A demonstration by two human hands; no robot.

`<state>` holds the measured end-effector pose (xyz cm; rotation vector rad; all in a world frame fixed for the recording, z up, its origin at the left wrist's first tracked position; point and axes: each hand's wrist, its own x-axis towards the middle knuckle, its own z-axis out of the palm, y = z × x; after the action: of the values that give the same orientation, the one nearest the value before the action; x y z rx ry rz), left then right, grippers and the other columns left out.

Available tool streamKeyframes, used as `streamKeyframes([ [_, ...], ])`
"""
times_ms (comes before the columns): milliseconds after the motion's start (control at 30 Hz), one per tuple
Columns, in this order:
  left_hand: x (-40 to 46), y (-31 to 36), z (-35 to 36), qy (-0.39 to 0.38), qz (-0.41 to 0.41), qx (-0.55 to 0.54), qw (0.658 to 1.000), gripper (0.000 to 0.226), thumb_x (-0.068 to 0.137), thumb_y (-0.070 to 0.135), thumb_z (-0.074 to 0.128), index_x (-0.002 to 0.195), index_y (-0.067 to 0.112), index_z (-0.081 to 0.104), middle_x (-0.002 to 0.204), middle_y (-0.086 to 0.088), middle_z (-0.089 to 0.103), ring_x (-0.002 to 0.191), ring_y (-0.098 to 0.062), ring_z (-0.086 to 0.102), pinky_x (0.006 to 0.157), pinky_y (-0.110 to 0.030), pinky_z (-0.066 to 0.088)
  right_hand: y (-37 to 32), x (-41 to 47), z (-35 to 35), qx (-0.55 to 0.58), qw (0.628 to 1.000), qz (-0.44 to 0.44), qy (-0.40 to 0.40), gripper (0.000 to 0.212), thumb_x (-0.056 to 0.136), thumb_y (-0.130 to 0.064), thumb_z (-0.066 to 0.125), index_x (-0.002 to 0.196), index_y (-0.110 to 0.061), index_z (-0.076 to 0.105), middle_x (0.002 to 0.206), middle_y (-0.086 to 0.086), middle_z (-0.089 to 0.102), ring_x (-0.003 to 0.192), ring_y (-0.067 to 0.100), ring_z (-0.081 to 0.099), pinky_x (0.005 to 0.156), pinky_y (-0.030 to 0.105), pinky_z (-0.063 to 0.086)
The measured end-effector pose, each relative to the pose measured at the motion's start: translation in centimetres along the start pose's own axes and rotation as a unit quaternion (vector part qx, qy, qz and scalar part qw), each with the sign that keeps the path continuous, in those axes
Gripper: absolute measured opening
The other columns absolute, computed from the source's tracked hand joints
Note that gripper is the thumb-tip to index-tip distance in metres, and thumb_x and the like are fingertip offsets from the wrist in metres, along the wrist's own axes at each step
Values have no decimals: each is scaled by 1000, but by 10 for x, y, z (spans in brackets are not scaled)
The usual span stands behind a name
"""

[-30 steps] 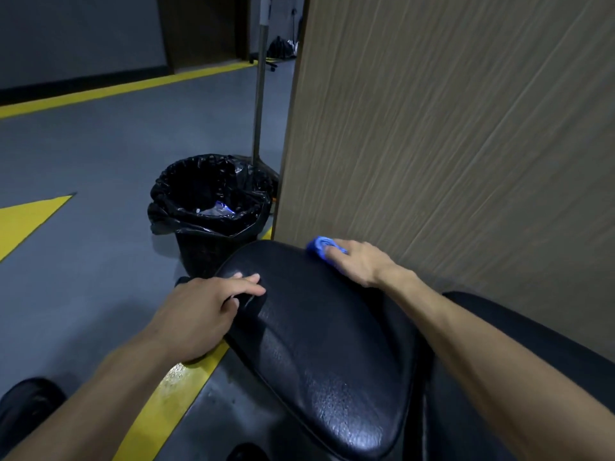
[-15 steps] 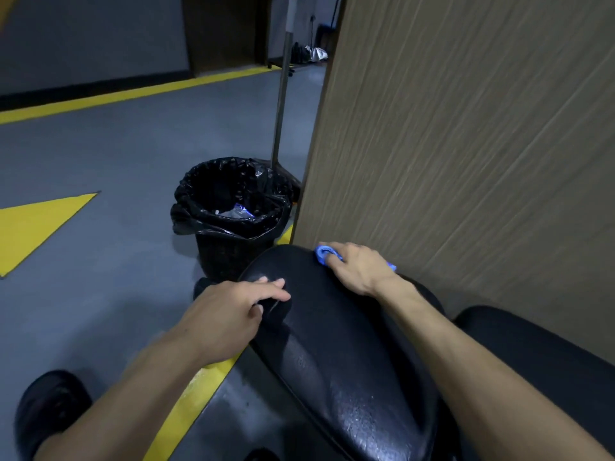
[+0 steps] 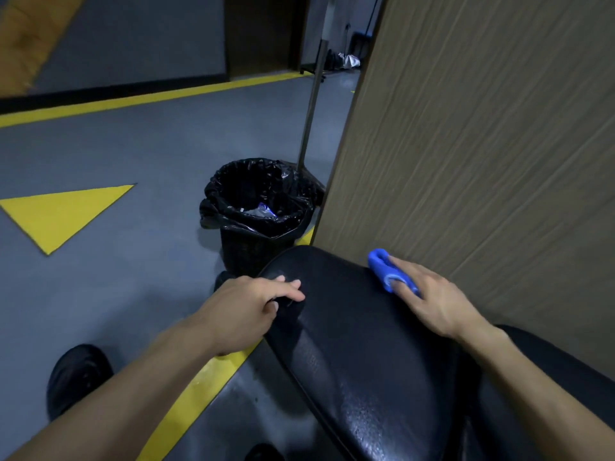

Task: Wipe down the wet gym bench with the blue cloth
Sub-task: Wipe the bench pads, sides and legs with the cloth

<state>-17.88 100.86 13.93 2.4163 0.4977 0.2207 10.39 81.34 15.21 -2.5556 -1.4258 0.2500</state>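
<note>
Two hands on it: right hand [image 3: 429, 299] presses the bunched blue cloth [image 3: 382, 266] onto the bench [image 3: 359, 344], left hand [image 3: 248, 307] grips its edge, so I'd drag long overlapping strokes toward the beaded-up near end.

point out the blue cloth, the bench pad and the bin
cloth [image 3: 378, 262]: head view, the bunched end beyond the fingertips
bench pad [image 3: 346, 327]: head view, bare black top between the hands
bin [image 3: 239, 252]: head view, front wall below the liner
</note>
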Motion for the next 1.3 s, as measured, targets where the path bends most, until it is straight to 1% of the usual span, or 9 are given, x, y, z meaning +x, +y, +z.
streamKeyframes([
  [133,2,0,-6,1,-21,-23,1000,46,97,6,46,114,43,67,131,35,56,132,17,37,114,-21,34,16,-25,-19,69,994,-28,-76,73,87,-79,34,152,-45,32,158,-27,17,147,-11,9,124,27,9],
  [200,1,-2,-5,11,-37,-67,997,44,97,5,47,107,41,72,125,33,61,128,18,42,114,-23,36,17,-22,-32,159,984,-4,-79,72,83,-82,35,143,-45,48,152,-31,34,140,-15,25,123,27,16],
  [267,-2,-4,-3,24,-58,-127,990,44,97,2,48,100,36,75,120,30,65,125,18,45,113,-23,37,17,-11,-35,124,990,-15,-58,68,87,-75,46,143,-38,51,142,-26,49,131,-9,42,112,19,26],
  [433,-3,-9,3,45,-70,-208,975,43,95,-3,50,94,30,77,117,23,70,125,14,49,113,-26,39,6,27,-7,67,992,9,-107,61,92,-67,45,146,-37,44,136,-12,49,125,7,48,105,25,31],
  [600,-5,-14,9,56,-64,-233,969,45,95,-6,47,93,28,77,120,23,69,127,14,47,112,-22,38,-52,84,10,30,990,48,-128,49,88,-69,32,98,-33,64,118,7,66,109,29,58,96,41,45],
  [900,-6,-18,9,54,-60,-265,961,45,93,-5,46,92,27,77,117,19,71,127,13,48,111,-23,39,-132,117,34,22,989,-96,-111,59,78,-80,34,110,-38,58,110,-4,67,104,22,60,94,43,46],
  [1000,-8,-18,10,56,-54,-265,961,45,95,-4,45,93,28,77,119,20,70,128,14,47,109,-18,39,-90,109,27,83,987,-34,-134,50,85,-78,45,103,-33,61,103,-6,68,101,19,62,95,41,47],
  [1100,-8,-17,12,72,-45,-258,962,45,96,-3,43,93,27,76,120,21,69,127,15,47,108,-15,38,-55,101,20,121,980,36,-156,66,75,-87,42,99,-31,68,104,-11,70,103,13,64,102,42,46],
  [1300,-12,-17,15,72,-33,-284,956,46,96,-5,42,92,26,76,118,19,71,129,14,45,109,-17,38,-104,124,27,95,984,23,-152,56,80,-75,44,102,-30,68,110,-3,68,105,20,61,99,41,47],
])
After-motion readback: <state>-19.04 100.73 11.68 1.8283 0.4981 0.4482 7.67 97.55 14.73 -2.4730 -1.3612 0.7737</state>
